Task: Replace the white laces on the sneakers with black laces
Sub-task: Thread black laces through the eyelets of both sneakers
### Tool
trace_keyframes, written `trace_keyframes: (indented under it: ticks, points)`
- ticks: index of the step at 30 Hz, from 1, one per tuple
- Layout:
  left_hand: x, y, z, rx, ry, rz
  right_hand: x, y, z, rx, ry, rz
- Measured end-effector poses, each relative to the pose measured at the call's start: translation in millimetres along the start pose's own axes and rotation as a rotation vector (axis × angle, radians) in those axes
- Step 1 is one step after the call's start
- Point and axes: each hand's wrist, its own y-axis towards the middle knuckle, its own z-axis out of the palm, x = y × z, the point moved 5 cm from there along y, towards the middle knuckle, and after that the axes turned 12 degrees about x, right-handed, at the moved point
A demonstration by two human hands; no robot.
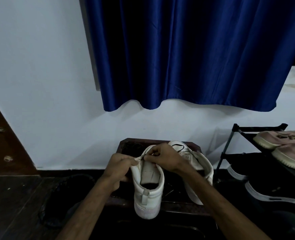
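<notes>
Left hand, right hand on white sneaker

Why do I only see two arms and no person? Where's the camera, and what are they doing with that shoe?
The camera sits on the person's head, looking forward and down, so you see only their arms. There is just this one picture. The left hand holds the side of a white sneaker at a small dark table. The right hand pinches the sneaker's top edge with its fingers; what exactly they pinch is too small to tell. A second sneaker lies behind it, with a black lace on it. At right stands a shoe rack.
</notes>
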Motion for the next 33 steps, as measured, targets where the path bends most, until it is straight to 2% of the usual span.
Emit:
trace_keyframes:
  ticks: [7,13,17,21,26,28,31,33]
  points:
    - [1.3,-0.7,0.9,-0.022,-0.035,0.009,-3.9,6.0,5.6,-0.071,-0.109,-0.009]
    - [-0.8,-7.6,8.3,-0.099,-0.051,0.083,3.6,10.1,10.3,-0.103,-0.272,-0.002]
    - [2.9,-11.8,23.3,-0.011,-0.218,0.060,6.5,5.7,-2.3,-0.045,-0.310,-0.016]
    - [8.7,-7.4,28.5,-0.093,-0.096,0.153,9.0,-3.6,-6.8,-0.019,-0.323,-0.014]
    - [12.6,-4.5,24.4,-0.190,0.057,0.206,9.8,-21.5,3.5,0.074,-0.185,0.068]
    - [19.0,-5.5,23.3,-0.138,-0.037,0.180,8.1,-25.2,6.5,0.039,-0.168,0.080]
    - [32.2,-12.7,20.5,0.037,-0.279,0.068,7.9,-32.1,6.6,-0.074,-0.125,0.070]
    - [43.2,-17.9,16.8,0.097,-0.236,0.027,2.7,-36.2,5.4,-0.117,-0.207,0.105]
